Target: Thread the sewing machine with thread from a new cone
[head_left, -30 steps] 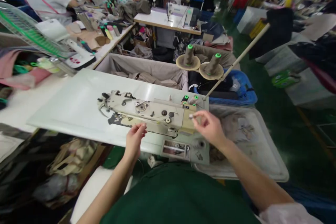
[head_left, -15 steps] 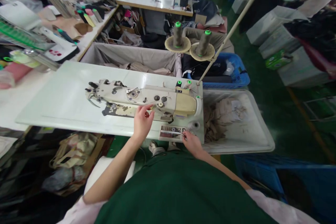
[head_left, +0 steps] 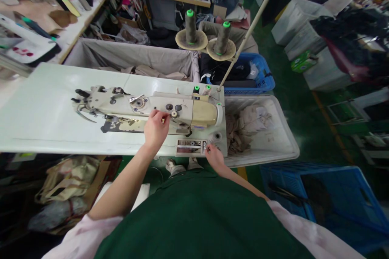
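Note:
A cream-coloured sewing machine (head_left: 152, 107) lies along a pale green table. My left hand (head_left: 155, 130) is at the front of its arm, just left of a small round knob (head_left: 174, 114). Thumb and fingers are pinched together there; whatever they hold is too small to make out. Down at the table's front edge, my right hand (head_left: 215, 157) has its fingers closed at the right end of a small compartment tray (head_left: 188, 153). Bobbins and small tools lie in that tray. What the right fingertips grip is unclear. A grey thread cone (head_left: 216, 136) stands just behind them.
Two grey thread cones (head_left: 191, 28) sit on round holders beside a slanting pole (head_left: 252, 26). On the right is a white bin (head_left: 282, 145) with beige cloth. Behind the table are a fabric-lined bin (head_left: 100, 54) and a blue basket (head_left: 267, 77).
The view has shifted, so the machine and table appear further left and slightly higher. My left hand's fingers have drawn closer together beside the knob. My right hand stays at the tray.

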